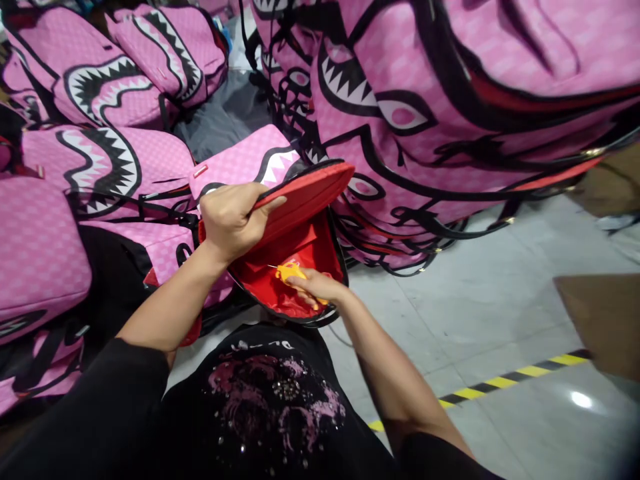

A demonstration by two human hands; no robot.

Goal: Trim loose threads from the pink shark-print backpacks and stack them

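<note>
A pink checked backpack with a printed shark mouth is in front of me, its top opened and its red lining showing. My left hand is closed on the black-edged rim of the raised flap, thumb along the red inner side. Inside the opening, my right hand is wrapped round a yellow tagging gun. Its thin needle points left, over the lining. A small pale mark on the lining lies just behind the gun, too blurred to read.
Several more pink shark-mouth backpacks are heaped on the left. Others form a tall stack at the upper right, with straps hanging. Yellow-and-black tape crosses the grey tiled floor. A brown cardboard piece is at far right.
</note>
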